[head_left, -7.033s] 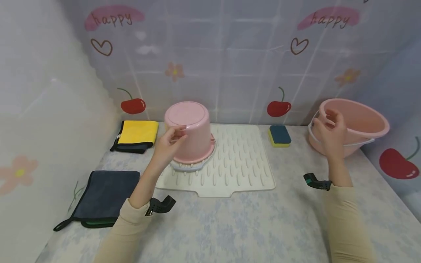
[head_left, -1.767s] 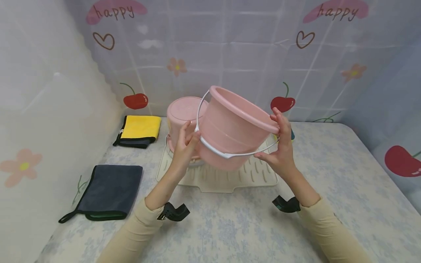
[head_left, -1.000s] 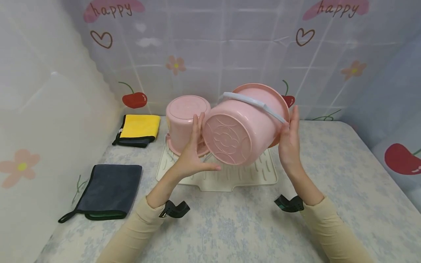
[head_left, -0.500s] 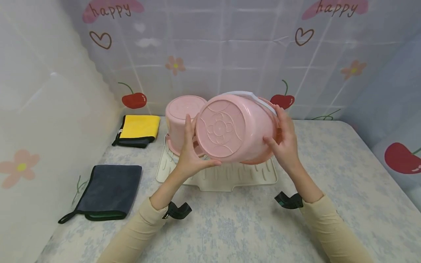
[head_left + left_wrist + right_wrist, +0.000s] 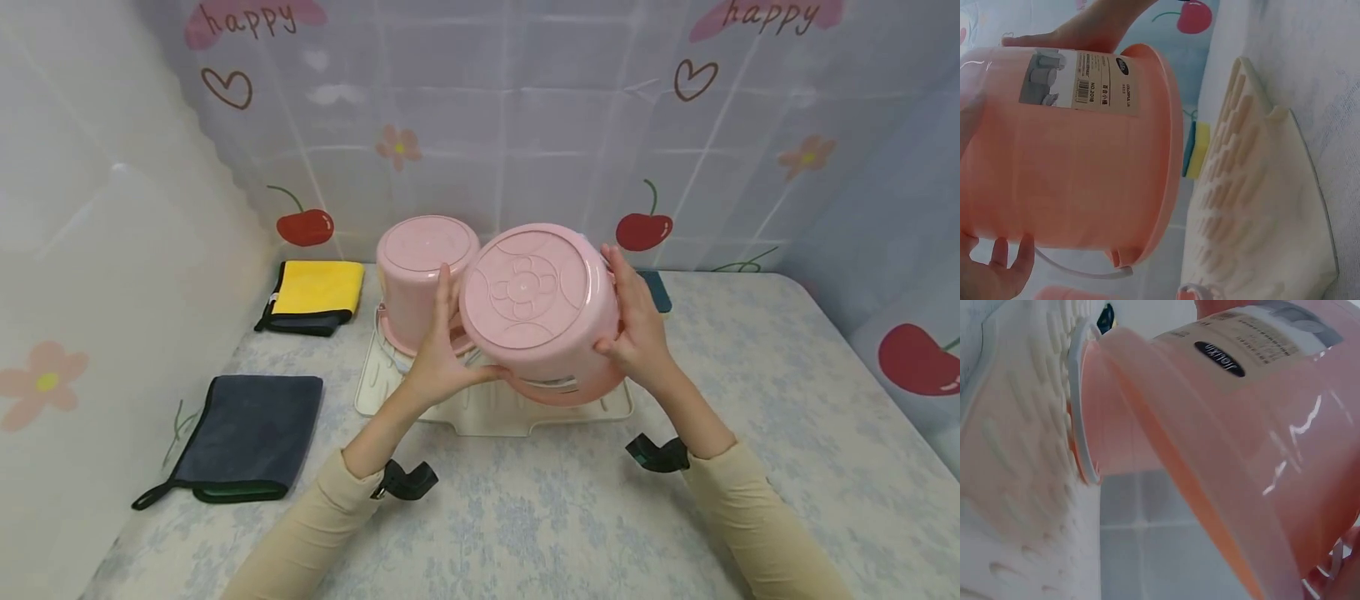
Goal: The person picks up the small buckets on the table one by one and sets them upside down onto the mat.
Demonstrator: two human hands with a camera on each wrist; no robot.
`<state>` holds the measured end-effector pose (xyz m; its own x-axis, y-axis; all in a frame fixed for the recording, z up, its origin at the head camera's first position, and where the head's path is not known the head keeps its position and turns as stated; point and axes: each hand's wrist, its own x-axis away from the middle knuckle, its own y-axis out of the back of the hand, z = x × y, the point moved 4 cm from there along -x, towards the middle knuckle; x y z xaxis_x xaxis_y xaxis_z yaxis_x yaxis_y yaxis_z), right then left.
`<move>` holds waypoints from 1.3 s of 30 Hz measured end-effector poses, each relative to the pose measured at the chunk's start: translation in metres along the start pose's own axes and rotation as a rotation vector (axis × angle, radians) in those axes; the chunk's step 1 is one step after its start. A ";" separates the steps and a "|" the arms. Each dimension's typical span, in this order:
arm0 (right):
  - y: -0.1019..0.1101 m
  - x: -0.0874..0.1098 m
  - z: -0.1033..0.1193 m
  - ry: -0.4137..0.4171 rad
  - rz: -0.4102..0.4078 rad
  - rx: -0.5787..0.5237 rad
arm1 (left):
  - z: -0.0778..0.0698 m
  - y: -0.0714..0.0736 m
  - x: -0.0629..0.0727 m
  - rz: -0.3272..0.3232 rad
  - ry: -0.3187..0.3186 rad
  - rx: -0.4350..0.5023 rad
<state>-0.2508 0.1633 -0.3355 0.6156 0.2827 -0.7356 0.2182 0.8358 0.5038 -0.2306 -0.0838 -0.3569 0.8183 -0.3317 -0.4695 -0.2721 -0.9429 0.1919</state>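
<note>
Both hands hold a pink bucket (image 5: 525,287) tilted over the draining mat (image 5: 491,423), its flower-patterned base facing up and toward me. My left hand (image 5: 442,362) grips it at the left, thumb low at the front and fingers spread along the side. With thumb and fingers, my right hand (image 5: 637,333) grips the right side. The left wrist view shows the bucket's paper label (image 5: 1088,84) and its rim clear of the mat. A second pink bucket (image 5: 426,246) stands upside down on the mat's left part, beside my left fingers.
A yellow folded cloth (image 5: 315,287) lies at the back left, with a dark grey cloth (image 5: 258,425) in front of it. The sponge (image 5: 656,292) is partly hidden behind the right hand. A patterned curtain (image 5: 517,125) closes off the back.
The bucket stood upright at the far right; it has come left over the mat and been turned until its base faces up. My left hand has moved from the standing bucket to this one.
</note>
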 end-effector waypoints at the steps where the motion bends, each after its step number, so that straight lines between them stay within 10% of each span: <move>1: -0.002 0.001 -0.001 -0.024 0.019 -0.062 | 0.000 0.000 0.000 -0.006 0.007 0.001; 8: -0.007 0.004 -0.006 -0.263 0.176 -0.429 | 0.005 -0.002 -0.001 -0.032 0.074 -0.043; 22: -0.005 0.004 -0.031 -0.228 0.195 -0.488 | 0.015 -0.015 -0.010 -0.096 0.078 -0.085; 39: 0.012 -0.028 -0.107 -0.349 0.244 -0.501 | 0.047 -0.032 -0.085 -0.060 0.165 -0.129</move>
<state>-0.3468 0.2163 -0.3571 0.8307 0.3933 -0.3939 -0.2861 0.9087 0.3040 -0.3156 -0.0270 -0.3631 0.9058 -0.2556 -0.3378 -0.1618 -0.9457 0.2818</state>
